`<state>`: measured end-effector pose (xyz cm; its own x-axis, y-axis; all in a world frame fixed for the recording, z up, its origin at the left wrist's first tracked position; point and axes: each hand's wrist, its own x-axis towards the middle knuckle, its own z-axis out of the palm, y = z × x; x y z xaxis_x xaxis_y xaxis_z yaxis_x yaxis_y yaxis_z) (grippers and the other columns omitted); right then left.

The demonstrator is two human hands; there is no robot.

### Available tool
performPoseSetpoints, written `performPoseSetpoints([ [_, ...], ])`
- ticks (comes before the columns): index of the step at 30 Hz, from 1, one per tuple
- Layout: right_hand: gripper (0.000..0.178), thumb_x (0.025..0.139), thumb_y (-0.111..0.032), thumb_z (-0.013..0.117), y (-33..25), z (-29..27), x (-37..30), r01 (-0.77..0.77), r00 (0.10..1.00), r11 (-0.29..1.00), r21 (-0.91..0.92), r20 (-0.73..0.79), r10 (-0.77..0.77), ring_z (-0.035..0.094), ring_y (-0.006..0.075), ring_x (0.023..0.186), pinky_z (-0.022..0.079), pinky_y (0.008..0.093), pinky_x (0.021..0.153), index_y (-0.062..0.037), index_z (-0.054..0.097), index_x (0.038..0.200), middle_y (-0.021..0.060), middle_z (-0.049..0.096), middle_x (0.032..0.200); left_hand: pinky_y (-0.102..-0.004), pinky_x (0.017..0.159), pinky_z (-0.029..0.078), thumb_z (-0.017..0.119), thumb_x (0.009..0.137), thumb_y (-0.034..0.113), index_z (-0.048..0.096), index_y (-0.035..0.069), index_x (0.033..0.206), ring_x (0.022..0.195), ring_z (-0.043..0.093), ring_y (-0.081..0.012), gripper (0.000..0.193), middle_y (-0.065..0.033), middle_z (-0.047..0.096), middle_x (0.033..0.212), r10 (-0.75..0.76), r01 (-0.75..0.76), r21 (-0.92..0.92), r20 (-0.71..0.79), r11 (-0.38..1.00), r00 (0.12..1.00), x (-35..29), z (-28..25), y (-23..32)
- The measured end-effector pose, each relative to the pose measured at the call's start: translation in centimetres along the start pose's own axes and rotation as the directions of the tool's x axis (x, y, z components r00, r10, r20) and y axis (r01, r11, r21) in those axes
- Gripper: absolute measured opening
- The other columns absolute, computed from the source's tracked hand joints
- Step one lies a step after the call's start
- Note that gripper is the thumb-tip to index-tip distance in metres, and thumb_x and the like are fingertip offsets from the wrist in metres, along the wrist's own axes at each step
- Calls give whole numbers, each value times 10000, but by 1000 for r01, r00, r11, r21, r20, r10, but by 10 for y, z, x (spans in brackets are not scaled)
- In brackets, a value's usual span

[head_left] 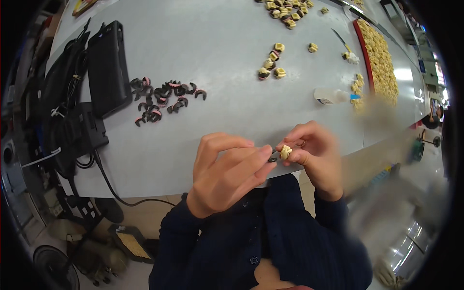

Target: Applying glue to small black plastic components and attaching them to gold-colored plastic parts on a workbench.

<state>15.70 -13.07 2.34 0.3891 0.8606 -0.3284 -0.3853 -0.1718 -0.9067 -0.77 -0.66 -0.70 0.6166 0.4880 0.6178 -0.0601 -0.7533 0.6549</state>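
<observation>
The left hand and right hand meet just over the near edge of the bench, fingertips nearly together. The right hand pinches a small cream-coloured piece between thumb and fingers, its grip narrow; the piece sits at the tips, on the side facing the left hand. The left hand's fingers are drawn close around a small dark piece, which shows just beyond their tips, immediately left of the cream piece. Whether the two pieces touch cannot be told.

Beyond the left hand, well apart from it, lies a loose scatter of black curved pieces, some with pink inner sides. Straight ahead of the hands, farther up the bench, stands a short group of cream-and-dark pieces, with a larger heap of similar ones at the far side. Past the right hand, a clear bottle with a blue tip lies on its side near some loose cream pieces; a red-edged tray full of cream pieces is beyond it.
</observation>
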Motion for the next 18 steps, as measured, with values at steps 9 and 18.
performPoseSetpoints([
  [9, 201, 857, 57, 694, 6, 0, 9, -130, 980, 979, 156, 167, 103, 679, 208, 902, 587, 330, 751, 60, 591, 1030, 158, 680, 976, -343, 615, 474, 905, 596, 6, 560, 59, 1177, 868, 592, -231, 678, -41, 738, 903, 30, -33, -95, -33, 995, 999, -3, 4, -4],
  [18, 301, 877, 4, 661, 3, 6, 8, -158, 971, 986, 47, 191, 146, 663, 209, 954, 544, 323, 860, 88, 619, 1164, 161, 678, 1032, -335, 680, 493, 876, 597, 11, 711, 65, 956, 878, 610, -243, 398, -46, 711, 947, -39, 38, -20, -71, 999, 997, 3, -7, 4],
])
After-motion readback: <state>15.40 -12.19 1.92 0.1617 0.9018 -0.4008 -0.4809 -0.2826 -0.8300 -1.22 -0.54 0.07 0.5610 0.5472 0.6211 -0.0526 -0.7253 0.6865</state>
